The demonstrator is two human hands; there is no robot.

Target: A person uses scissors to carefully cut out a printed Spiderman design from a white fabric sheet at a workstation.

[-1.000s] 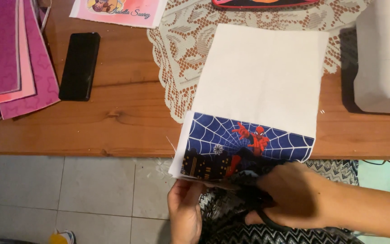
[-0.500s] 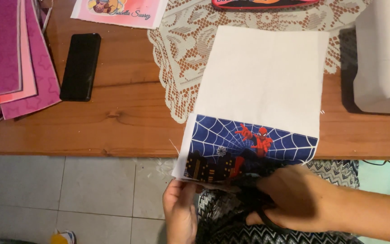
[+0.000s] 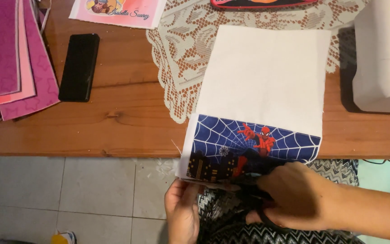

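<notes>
Pinching the printed fabric [image 3: 249, 151] edge, left hand [image 3: 182, 212] clamped — right hand [image 3: 294, 196] grips black scissors [image 3: 253, 192].

Two hands: left hand [image 3: 183, 210] at 6 o'clock, right hand [image 3: 296, 196] at 5 o'clock. One pair of black scissors [image 3: 260, 212], partly hidden under the right hand. One white fabric panel [image 3: 262, 77] at centre, with one blue web-print band [image 3: 249, 147] along its near edge. One lace doily [image 3: 181, 49] at 12 o'clock. One black phone [image 3: 79, 67] at 10 o'clock. One stack of pink and purple sheets [image 3: 10, 58] at 9 o'clock; sheet count cannot be told, at least four. One pink printed card [image 3: 118, 11] at 11 o'clock. One white sewing machine [image 3: 382, 54] at 2 o'clock. One wooden table [image 3: 91, 131].
</notes>
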